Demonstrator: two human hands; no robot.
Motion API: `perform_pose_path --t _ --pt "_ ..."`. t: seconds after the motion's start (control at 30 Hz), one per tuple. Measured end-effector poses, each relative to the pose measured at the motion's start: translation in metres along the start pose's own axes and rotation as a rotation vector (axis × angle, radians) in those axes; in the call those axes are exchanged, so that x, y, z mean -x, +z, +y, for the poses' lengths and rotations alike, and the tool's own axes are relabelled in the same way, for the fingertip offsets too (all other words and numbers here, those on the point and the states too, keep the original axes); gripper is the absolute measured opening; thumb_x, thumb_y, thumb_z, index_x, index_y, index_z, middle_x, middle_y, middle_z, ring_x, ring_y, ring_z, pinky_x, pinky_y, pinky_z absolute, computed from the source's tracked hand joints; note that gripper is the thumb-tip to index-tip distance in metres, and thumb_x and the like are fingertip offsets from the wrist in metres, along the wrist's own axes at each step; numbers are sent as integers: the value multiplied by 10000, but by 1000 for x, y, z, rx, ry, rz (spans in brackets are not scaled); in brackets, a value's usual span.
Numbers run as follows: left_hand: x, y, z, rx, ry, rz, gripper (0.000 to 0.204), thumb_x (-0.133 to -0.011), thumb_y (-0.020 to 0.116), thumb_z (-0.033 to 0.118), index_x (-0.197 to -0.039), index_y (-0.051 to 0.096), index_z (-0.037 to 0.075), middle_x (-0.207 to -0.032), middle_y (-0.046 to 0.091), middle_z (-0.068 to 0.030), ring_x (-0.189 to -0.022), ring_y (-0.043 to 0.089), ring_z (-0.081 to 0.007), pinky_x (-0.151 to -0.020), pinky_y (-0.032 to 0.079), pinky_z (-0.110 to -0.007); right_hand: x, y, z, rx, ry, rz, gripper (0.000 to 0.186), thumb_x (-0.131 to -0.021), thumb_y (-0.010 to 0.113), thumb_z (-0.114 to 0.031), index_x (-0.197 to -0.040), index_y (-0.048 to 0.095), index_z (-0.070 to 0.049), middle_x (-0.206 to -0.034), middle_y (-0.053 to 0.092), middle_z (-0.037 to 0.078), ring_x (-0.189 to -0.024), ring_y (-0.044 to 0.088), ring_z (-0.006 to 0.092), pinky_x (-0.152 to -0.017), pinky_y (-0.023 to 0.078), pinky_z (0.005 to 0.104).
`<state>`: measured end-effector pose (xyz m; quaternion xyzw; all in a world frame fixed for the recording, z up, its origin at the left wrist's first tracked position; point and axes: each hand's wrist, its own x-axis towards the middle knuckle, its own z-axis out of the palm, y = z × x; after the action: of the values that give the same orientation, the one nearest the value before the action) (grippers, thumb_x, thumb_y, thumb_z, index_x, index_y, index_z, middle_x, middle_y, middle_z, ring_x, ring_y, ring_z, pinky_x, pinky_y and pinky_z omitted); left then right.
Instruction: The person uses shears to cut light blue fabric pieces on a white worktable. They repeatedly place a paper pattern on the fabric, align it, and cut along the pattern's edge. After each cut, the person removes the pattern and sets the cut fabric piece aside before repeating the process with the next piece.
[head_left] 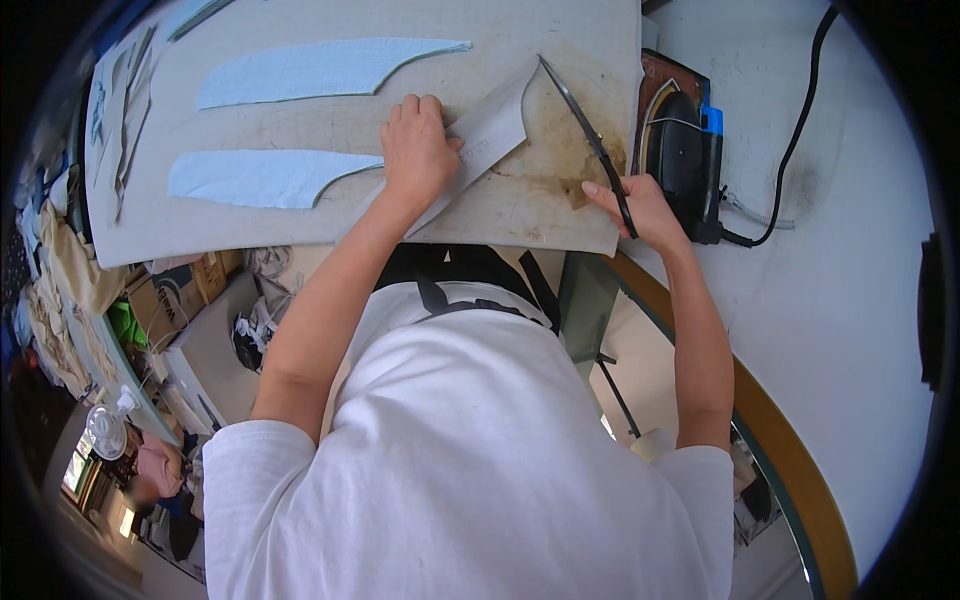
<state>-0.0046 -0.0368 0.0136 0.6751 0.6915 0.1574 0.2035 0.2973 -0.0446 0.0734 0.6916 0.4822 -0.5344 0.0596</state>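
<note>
My left hand [418,148] is closed at the left edge of a grey-white pattern piece [490,140] that has faint writing on it. The piece lies slanted across the padded table, with one end running under my left forearm. In my right hand [645,212] is a pair of dark scissors [590,130], gripped by the handles. Their tip points up and left to the piece's far corner; whether it touches cannot be made out. Left of my left hand lie two light blue curved fabric pieces, one farther [320,73] and one nearer [260,178].
An iron [685,150] with a black cord [790,150] stands on the right, beside the padded table [480,215]. Narrow fabric strips [130,110] lie at the table's left end. Boxes [165,300] and heaped cloth [80,255] fill the lower left, with a person [160,465] farther off.
</note>
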Motion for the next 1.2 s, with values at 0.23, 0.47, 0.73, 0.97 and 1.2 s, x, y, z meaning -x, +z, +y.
perform_pose_path --t 0.23,0.47,0.73,0.97,1.2 --pt "-3 8 -5 -5 39 30 208 -770 744 104 -884 593 18 -964 605 -152 -947 578 -357 -788 452 -473 4 5 14 -345 -48 -149 541 -863 718 -540 -628 516 -97 -555 503 -7 -476 498 100 -474 378 266" --pt "-18 -22 13 112 37 -230 96 -852 636 60 -892 581 -7 -819 670 -215 -795 641 -405 -706 490 -495 44 61 59 -703 -86 -196 479 -913 660 -508 -692 537 -102 -596 525 -4 -518 501 102 -515 361 251" --pt "-83 -72 54 -431 843 -525 186 -780 624 -17 -958 595 27 -794 690 -164 -795 683 -363 -687 535 -463 115 130 79 -709 -72 -26 491 -936 650 -473 -680 524 -73 -579 529 14 -509 518 104 -489 373 253" --pt "-128 -80 130 -303 1020 -599 50 -870 582 28 -904 547 16 -798 652 -176 -829 644 -385 -762 491 -486 143 166 82 -838 3 63 449 -904 720 -435 -747 602 -31 -585 558 12 -505 537 101 -475 413 261" --pt "-150 -60 124 -457 1024 -712 127 -868 629 85 -959 633 -4 -901 698 -176 -894 674 -349 -776 527 -439 147 192 82 -875 47 85 473 -887 730 -449 -719 591 -29 -568 558 23 -484 546 115 -464 420 270"
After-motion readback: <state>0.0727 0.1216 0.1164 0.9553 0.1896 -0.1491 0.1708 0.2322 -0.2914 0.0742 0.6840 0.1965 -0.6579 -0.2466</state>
